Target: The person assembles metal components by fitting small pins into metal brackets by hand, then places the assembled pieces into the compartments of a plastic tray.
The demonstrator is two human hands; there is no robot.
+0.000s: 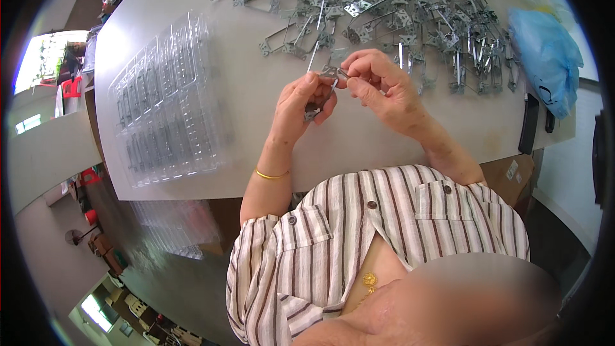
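Observation:
Over the near part of the table, my left hand [293, 112] is closed round a metal bracket with thin rods [329, 74]. One rod points up and away from my thumb, and a lower plate shows below my fingers. My right hand [387, 93] pinches at the right end of the bracket's upper plate with thumb and forefinger. Whether a separate small part sits in that pinch is too small to tell. Beyond my hands lies a loose heap of similar metal brackets [384, 9], some with their rods upright.
Left of my hands lies a clear plastic blister tray [170, 99] with metal parts in its slots. A blue plastic bag [548, 57] sits at the right edge, near a black flat object [528, 123]. More clear trays [176, 224] lie below the table's front edge.

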